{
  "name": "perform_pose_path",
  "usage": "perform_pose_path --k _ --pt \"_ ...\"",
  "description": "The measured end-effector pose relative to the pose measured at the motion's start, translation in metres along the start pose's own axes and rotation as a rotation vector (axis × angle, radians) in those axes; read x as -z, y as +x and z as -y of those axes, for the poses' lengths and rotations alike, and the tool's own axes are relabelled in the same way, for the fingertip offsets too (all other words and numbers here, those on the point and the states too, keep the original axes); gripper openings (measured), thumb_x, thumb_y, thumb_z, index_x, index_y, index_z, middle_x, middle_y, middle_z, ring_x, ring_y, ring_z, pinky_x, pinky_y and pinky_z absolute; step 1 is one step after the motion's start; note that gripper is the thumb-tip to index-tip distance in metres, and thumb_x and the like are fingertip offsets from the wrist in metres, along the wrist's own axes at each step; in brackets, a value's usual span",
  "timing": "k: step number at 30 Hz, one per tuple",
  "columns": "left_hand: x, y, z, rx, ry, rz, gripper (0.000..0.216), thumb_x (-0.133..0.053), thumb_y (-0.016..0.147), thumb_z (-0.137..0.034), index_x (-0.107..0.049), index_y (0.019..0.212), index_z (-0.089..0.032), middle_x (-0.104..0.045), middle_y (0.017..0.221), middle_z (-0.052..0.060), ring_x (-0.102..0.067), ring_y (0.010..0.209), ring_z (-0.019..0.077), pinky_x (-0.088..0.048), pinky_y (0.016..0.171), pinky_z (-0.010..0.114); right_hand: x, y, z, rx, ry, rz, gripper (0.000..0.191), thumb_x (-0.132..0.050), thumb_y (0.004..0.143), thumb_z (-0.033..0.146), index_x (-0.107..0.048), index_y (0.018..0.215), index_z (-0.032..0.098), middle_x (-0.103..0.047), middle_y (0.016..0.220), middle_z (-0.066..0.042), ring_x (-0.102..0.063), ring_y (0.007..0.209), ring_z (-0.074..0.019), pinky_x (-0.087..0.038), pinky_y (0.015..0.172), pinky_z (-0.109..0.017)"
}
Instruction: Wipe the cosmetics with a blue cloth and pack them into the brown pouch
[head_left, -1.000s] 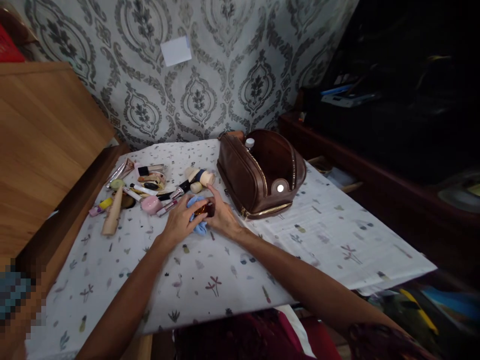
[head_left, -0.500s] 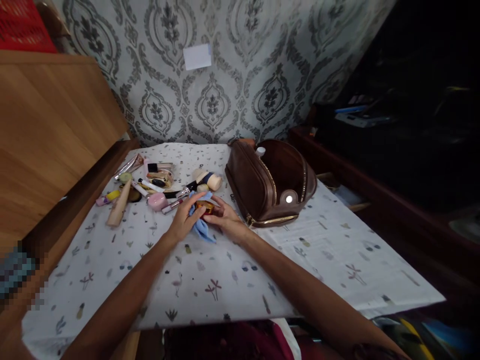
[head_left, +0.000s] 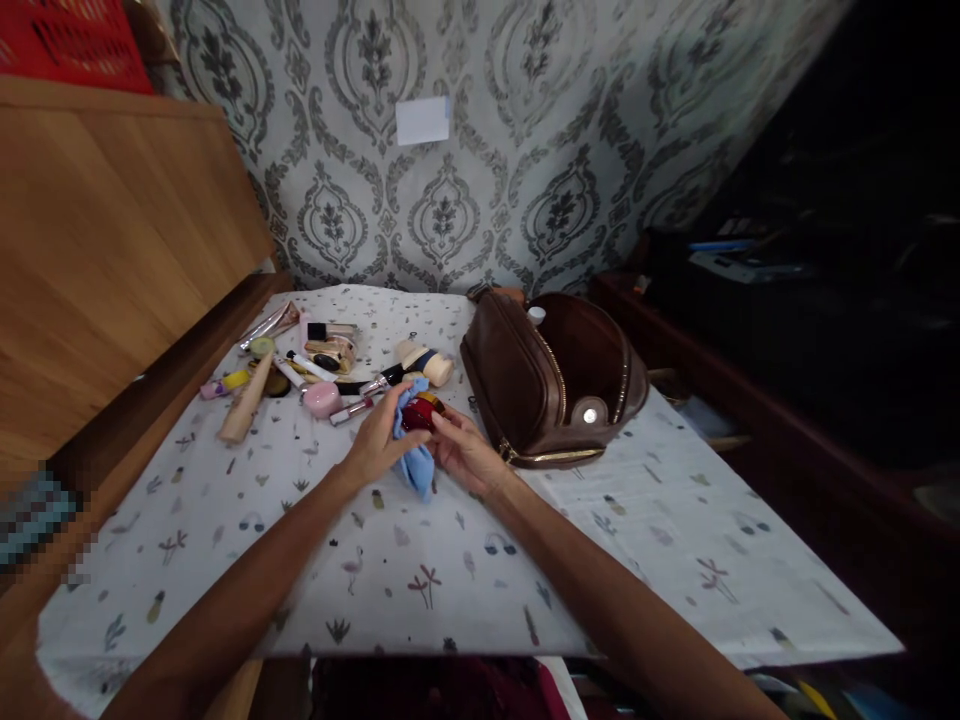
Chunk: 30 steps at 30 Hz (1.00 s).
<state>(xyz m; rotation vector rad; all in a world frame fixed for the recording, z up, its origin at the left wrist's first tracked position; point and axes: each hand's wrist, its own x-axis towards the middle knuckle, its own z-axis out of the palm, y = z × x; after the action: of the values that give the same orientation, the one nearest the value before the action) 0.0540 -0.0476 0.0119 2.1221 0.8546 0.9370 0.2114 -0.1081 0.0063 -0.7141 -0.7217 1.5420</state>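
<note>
Between my hands is a small dark red jar with a gold lid. My right hand grips it from the right, thumb and fingers on its side. My left hand presses a light blue cloth against the jar's left side, and the cloth's lower end hangs down. Just beyond my left hand lie a pink round container, a lip gloss tube and a cream-coloured bottle with a dark band. An unzipped brown leather bag stands right of my hands.
Several more cosmetics lie at the table's left, among them a beige tube and a black-capped bottle. A wooden cabinet borders the left side. The patterned cloth covers the table; a papered wall stands behind.
The jar has turned in my hands, so its red body now shows more than its gold lid. The camera view has shifted slightly, moving the scene rightward.
</note>
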Motion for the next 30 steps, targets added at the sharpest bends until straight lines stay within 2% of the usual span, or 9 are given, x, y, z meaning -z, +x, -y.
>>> perform_pose_path --k 2,4,10,13,16,21,25,30 --pt "-0.004 -0.002 0.001 -0.032 0.161 0.020 0.084 -0.071 0.079 -0.057 -0.039 0.145 -0.016 -0.056 0.139 0.018 -0.053 0.128 0.0351 -0.044 0.105 0.049 0.000 0.000 -0.001 -0.004 -0.017 -0.011 0.051 -0.086 0.066 0.045 -0.066 0.105 0.020 -0.073 0.111 -0.006 -0.069 0.102 -0.0206 -0.055 0.092 -0.034" --pt "-0.006 -0.002 0.003 -0.041 0.244 0.017 0.081 -0.074 0.078 -0.051 -0.041 0.144 -0.016 -0.057 0.138 0.018 -0.054 0.128 0.0353 -0.046 0.104 0.049 0.000 0.000 -0.002 -0.014 -0.030 -0.013 0.049 -0.087 0.065 0.044 -0.068 0.103 0.020 -0.075 0.104 -0.005 -0.069 0.098 -0.0191 -0.054 0.089 -0.031" --pt "0.006 0.001 0.002 -0.113 0.191 0.113 0.068 -0.071 0.081 -0.041 -0.046 0.140 -0.020 -0.062 0.136 0.014 -0.061 0.122 0.0303 -0.047 0.106 0.044 0.005 0.001 -0.002 -0.088 -0.046 -0.074 0.046 -0.080 0.071 0.053 -0.067 0.101 0.020 -0.074 0.093 -0.003 -0.067 0.081 -0.0161 -0.052 0.070 -0.027" --pt "0.008 0.002 0.002 -0.103 0.140 0.137 0.069 -0.072 0.080 -0.040 -0.045 0.141 -0.021 -0.061 0.137 0.013 -0.060 0.122 0.0304 -0.047 0.106 0.044 0.008 0.001 0.001 -0.056 -0.092 -0.088 0.044 -0.083 0.069 0.050 -0.066 0.098 0.021 -0.072 0.092 -0.002 -0.066 0.080 -0.0154 -0.052 0.067 -0.026" --pt "0.004 0.002 0.004 -0.071 0.051 0.127 0.072 -0.073 0.079 -0.039 -0.042 0.142 -0.018 -0.060 0.137 0.015 -0.059 0.122 0.0304 -0.045 0.107 0.046 0.010 0.003 0.002 0.045 -0.151 -0.098 0.046 -0.085 0.066 0.048 -0.066 0.099 0.023 -0.071 0.098 -0.003 -0.066 0.088 -0.0168 -0.054 0.075 -0.028" --pt "-0.004 0.005 0.007 0.076 -0.265 0.084 0.066 -0.073 0.078 -0.034 -0.046 0.136 -0.018 -0.062 0.133 0.013 -0.060 0.122 0.0292 -0.046 0.106 0.045 0.013 0.007 -0.002 0.252 -0.332 -0.152 0.064 -0.086 0.064 0.046 -0.063 0.120 0.025 -0.068 0.117 -0.006 -0.063 0.110 -0.0221 -0.051 0.098 -0.040" --pt "-0.006 0.007 0.005 0.191 -0.534 0.103 0.066 -0.075 0.070 -0.030 -0.053 0.131 -0.017 -0.065 0.131 0.012 -0.060 0.122 0.0306 -0.051 0.101 0.041 0.013 0.006 -0.007 0.374 -0.494 -0.142 0.067 -0.084 0.068 0.042 -0.060 0.128 0.025 -0.064 0.123 -0.008 -0.060 0.115 -0.0233 -0.052 0.097 -0.040" --pt "-0.006 0.002 0.003 0.397 -0.719 0.133 0.065 -0.077 0.065 -0.028 -0.061 0.128 -0.020 -0.068 0.128 0.009 -0.066 0.114 0.0299 -0.057 0.090 0.036 0.011 -0.001 -0.004 0.572 -0.797 -0.171 0.055 -0.078 0.077 0.036 -0.061 0.128 0.024 -0.062 0.124 -0.010 -0.060 0.115 -0.0248 -0.054 0.095 -0.041"
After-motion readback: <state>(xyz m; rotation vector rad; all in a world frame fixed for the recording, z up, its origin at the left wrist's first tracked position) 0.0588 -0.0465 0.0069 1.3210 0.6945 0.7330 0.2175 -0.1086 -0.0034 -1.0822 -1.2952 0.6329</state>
